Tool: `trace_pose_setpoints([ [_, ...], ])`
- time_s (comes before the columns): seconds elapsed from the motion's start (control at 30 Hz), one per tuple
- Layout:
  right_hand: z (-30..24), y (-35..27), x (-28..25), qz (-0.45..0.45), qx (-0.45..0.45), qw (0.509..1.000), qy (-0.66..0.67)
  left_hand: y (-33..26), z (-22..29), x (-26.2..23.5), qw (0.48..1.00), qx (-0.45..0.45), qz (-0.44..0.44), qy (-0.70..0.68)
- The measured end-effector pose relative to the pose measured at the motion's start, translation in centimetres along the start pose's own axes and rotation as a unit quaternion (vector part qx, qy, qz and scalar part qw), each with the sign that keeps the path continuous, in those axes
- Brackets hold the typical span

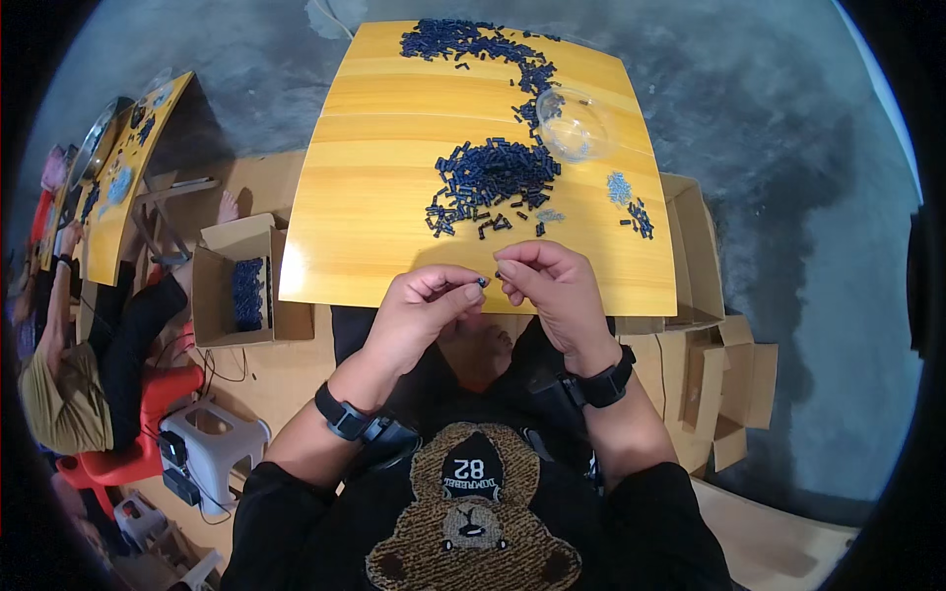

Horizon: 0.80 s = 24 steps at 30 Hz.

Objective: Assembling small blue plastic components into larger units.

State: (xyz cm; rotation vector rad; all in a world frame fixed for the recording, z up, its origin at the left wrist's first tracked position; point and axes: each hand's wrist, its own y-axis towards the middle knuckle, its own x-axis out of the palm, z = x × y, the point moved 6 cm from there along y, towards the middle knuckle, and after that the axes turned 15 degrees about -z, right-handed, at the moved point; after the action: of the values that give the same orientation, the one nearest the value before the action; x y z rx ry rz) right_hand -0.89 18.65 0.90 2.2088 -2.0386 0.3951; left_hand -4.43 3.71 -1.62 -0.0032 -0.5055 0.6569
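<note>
Fingertips are meeting just above the near edge of the yellow bench (374, 227), and everything here is hanging on that small gap between them. The left hand (419, 315) is pinching a tiny dark piece (482, 282) between thumb and forefinger, its fingers closed on it, with the piece poking out toward the person's right. The right hand (552, 291) is sitting just beside it, thumb and forefinger drawn together at their tips; whether they are gripping a second piece of their own is too small to tell. The two hands are facing each other almost tip to tip, so the piece is lying between them, nearer the left fingers that are holding it. Its long axis cannot be made out at this size.

Farther out on the bench, a heap of dark blue pieces (493, 177) is lying straight ahead of both hands, well apart from them, with a clear bowl (574, 123) beyond it to the right.
</note>
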Motion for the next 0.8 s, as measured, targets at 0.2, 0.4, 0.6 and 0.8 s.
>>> trace_pose_setpoints([
  [0.2,-1.0,-0.2,1.4,-0.003,-0.004,0.999,-0.036,-0.6,0.2,0.0,1.0,0.013,0.013,0.003],
  [0.4,-1.5,-0.6,2.4,-0.015,-0.038,0.994,-0.106,-1.1,0.0,0.3,1.0,0.017,0.022,0.013],
  [0.6,-1.8,-1.0,3.1,-0.021,-0.053,0.989,-0.138,-2.0,0.2,0.6,0.998,0.056,0.022,0.032],
  [0.8,-2.1,-1.5,3.7,-0.04,-0.07,0.982,-0.172,-3.0,0.1,0.9,0.997,0.054,0.025,0.041],
])
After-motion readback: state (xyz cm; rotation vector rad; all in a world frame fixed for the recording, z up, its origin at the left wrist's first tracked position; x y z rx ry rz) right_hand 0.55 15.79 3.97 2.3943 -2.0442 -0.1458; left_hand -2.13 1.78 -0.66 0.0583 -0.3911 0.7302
